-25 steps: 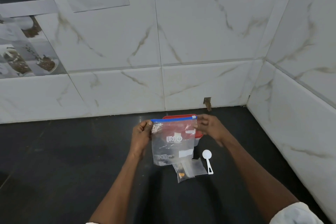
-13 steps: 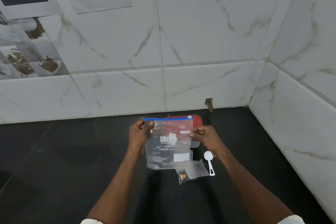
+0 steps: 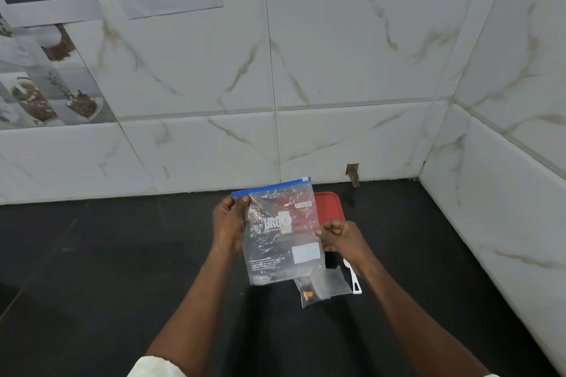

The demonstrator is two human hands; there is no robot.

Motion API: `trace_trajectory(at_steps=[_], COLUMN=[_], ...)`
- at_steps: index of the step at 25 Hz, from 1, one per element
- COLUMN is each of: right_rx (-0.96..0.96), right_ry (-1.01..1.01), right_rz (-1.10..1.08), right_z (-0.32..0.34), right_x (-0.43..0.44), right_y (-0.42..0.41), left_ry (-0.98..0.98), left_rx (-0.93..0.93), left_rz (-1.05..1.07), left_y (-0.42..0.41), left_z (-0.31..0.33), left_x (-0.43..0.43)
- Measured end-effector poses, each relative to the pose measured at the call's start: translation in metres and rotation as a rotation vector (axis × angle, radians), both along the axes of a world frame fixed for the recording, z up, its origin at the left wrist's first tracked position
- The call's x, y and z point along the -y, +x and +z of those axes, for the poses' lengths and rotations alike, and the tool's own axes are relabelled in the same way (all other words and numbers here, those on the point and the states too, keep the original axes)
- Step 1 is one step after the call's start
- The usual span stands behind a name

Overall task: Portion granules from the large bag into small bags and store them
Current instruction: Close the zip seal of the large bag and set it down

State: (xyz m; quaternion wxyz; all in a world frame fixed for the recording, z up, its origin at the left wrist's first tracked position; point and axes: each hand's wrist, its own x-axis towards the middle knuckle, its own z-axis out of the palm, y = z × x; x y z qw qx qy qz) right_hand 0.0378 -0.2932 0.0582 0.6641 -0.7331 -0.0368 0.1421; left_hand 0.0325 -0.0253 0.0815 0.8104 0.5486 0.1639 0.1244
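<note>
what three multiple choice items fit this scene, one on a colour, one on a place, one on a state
1. What colour is the zip strip of the large bag?
A. red
B. blue
C. green

2. Where does the white scoop lie?
A. inside the large bag
B. on the black counter, right of the small bags
C. in a hand

3. How is the large bag held?
A. flat on the counter, untouched
B. by one hand only
C. up, pinched by the left hand and right hand

Answers:
1 B: the strip along its top edge is blue.
2 B: the scoop rests on the counter beside the small bags.
3 C: each hand pinches one side.
</note>
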Motion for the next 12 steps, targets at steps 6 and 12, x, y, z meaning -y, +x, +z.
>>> trace_trajectory(at_steps=[6, 12], right_rx=[0.015, -0.180], right_ry=[0.117, 0.199], right_rz=[-0.141, -0.045], right_z=[-0.010, -0.005], right_x=[-0.007, -0.043], right_y=[-0.009, -0.033], left_ry=[-0.090, -0.081], left_rx=[-0.034, -0.077], left_rz=[-0.110, -0.061], left_y=[0.002, 0.005], left_z=[0.012, -0.001], left_x=[0.001, -0.027])
